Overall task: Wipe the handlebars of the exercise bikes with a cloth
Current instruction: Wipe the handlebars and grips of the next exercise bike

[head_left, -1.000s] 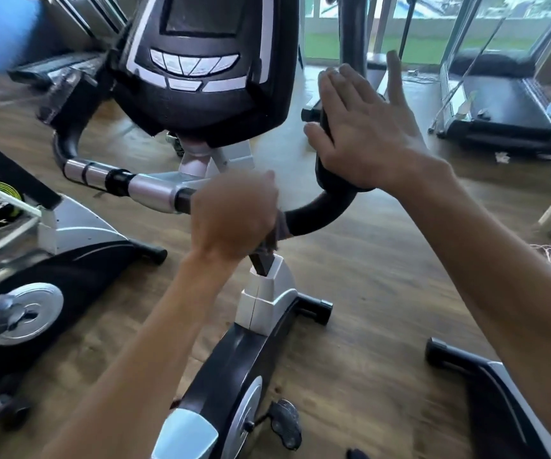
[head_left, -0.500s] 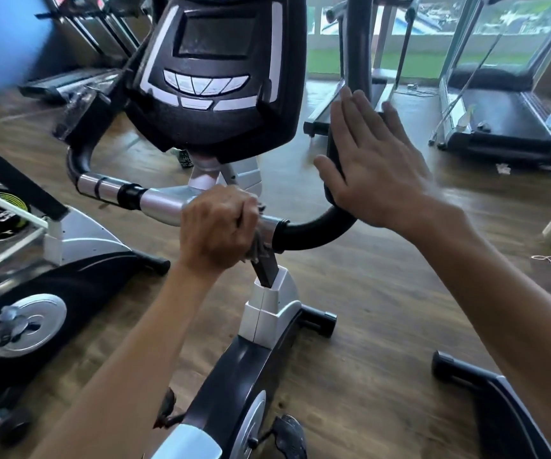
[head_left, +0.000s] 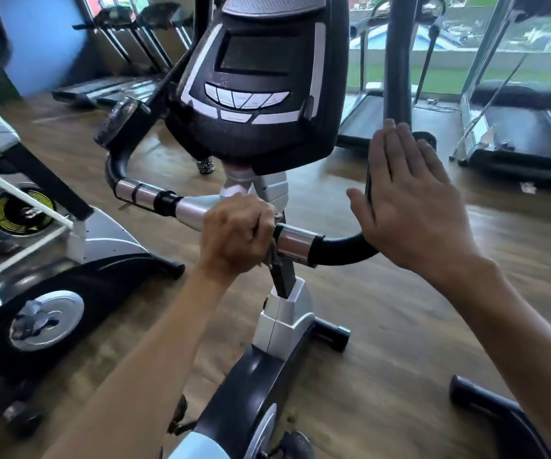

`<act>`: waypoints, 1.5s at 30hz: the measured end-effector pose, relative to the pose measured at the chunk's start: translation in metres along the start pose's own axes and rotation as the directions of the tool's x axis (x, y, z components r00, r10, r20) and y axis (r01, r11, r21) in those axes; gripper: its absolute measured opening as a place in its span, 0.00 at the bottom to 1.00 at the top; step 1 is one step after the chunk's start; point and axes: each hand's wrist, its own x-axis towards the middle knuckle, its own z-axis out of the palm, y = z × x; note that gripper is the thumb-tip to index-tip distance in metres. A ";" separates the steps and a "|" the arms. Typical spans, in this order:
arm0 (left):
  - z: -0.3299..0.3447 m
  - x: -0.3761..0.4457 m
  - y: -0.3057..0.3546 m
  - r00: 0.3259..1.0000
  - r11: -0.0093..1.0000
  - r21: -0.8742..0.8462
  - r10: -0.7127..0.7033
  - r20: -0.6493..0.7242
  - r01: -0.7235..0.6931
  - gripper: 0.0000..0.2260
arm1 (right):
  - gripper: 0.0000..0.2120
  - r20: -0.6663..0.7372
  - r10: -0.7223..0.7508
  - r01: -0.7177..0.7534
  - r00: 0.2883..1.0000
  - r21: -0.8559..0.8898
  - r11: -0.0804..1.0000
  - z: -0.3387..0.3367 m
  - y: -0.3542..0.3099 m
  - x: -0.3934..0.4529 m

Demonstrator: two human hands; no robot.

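The exercise bike's handlebar [head_left: 295, 241] runs left to right under the black console [head_left: 260, 87], with chrome sections and black foam grips. My left hand [head_left: 234, 236] is a fist closed around the bar's middle, just left of the chrome sleeve. A dark strip shows under the fist; I cannot tell whether it is a cloth. My right hand [head_left: 406, 207] lies flat, fingers straight, against the upright black right grip [head_left: 343, 250].
A second bike [head_left: 102, 240] stands close on the left. Another machine's black base [head_left: 499, 415] sits at the lower right. Treadmills stand at the back right [head_left: 525, 134] and back left [head_left: 108, 87]. The floor is wood.
My left fist has slid a little left along the bar, uncovering the chrome sleeve. My right hand has moved down the upright grip and flattened against it.
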 end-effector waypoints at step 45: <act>-0.044 0.030 -0.087 0.813 0.983 0.185 -0.117 0.570 0.012 0.08 | 0.18 0.099 -0.256 0.232 0.962 0.202 0.951 0.020 -0.124 0.004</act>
